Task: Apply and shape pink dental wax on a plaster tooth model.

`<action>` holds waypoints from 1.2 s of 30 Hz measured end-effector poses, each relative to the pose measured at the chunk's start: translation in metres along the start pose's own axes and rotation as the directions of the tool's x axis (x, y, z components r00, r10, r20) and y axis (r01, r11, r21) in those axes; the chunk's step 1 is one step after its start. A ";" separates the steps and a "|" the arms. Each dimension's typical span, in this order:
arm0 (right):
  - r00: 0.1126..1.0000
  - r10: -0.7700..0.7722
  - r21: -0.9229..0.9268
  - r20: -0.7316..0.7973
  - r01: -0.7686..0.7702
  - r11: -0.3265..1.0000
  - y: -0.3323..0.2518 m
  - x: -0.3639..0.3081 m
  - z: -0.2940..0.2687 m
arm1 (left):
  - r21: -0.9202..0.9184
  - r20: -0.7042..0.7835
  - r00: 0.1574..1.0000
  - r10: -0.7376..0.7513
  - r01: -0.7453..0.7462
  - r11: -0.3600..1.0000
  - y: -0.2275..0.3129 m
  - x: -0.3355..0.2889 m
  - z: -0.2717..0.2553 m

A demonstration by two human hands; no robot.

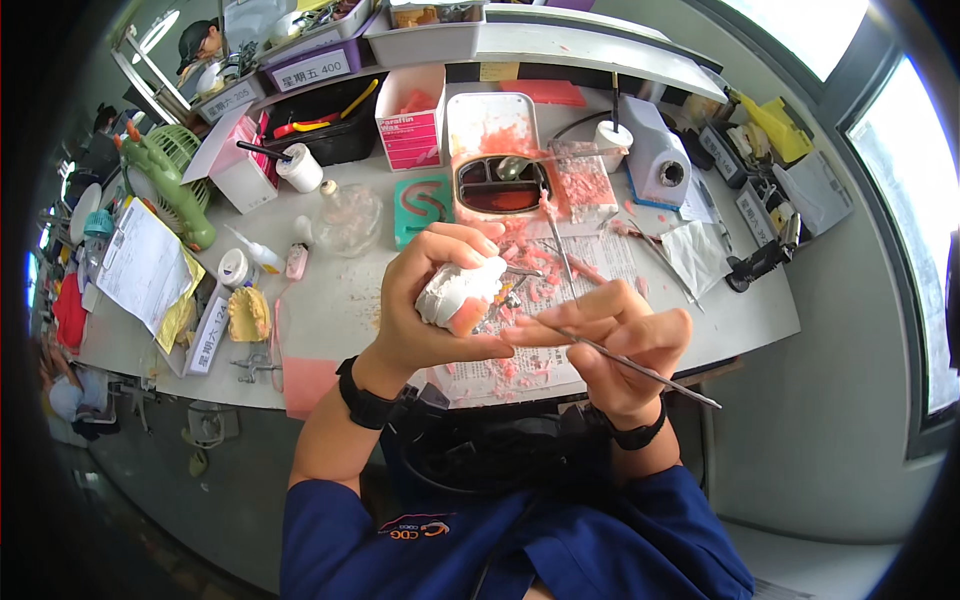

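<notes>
A white plaster dental model (pixel 445 300) with pink wax on its lower edge is wrapped in my left hand (pixel 405 280), raised above the bench. Metal parts show beside the model, partly hidden. Across the fingers of my right hand (pixel 625 350) lies a thin metal wax carving tool (pixel 660 377), its handle end pointing to the lower right. My right fingertips are close to the model; whether they touch it I cannot tell. Below both hands, pink wax shavings (pixel 520 370) cover a printed paper sheet.
Beyond my hands stands a wax-heating pot (pixel 460 188) with dark compartments, a metal tool (pixel 558 235) leaning from it. A glass bottle (pixel 350 220), green wax tray (pixel 412 215) and yellowish dental model (pixel 248 315) stand left. A blue-grey machine (pixel 655 150) is right; another person (pixel 200 45) is far left.
</notes>
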State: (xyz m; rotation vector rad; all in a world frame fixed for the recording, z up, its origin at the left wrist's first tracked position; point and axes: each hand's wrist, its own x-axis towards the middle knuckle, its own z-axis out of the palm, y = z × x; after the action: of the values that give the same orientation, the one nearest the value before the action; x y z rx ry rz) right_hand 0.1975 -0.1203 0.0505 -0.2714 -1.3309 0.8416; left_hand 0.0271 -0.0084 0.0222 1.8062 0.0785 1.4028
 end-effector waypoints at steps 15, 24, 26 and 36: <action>0.991 -0.066 -0.471 0.120 0.115 0.874 0.012 0.006 -0.003 | 0.102 0.048 0.997 0.053 -0.058 0.993 0.001 0.001 0.001; 0.936 -0.258 -0.746 0.240 0.348 0.568 0.023 0.010 -0.006 | 0.052 0.034 0.999 0.037 -0.038 0.998 0.001 -0.002 0.003; 0.977 -0.207 -0.554 0.040 0.195 0.810 0.017 0.003 -0.007 | -0.006 0.016 0.999 0.028 -0.028 1.000 0.000 0.000 0.002; 0.997 -0.038 -0.422 0.070 0.064 0.904 0.006 0.005 0.000 | 0.161 0.022 0.996 0.088 -0.091 0.983 0.004 0.001 0.002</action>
State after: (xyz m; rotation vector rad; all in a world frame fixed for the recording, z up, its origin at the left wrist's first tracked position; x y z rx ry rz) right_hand 0.1952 -0.1129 0.0500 -0.5534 -1.5665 0.5096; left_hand 0.0274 -0.0109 0.0256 1.9743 0.1072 1.4822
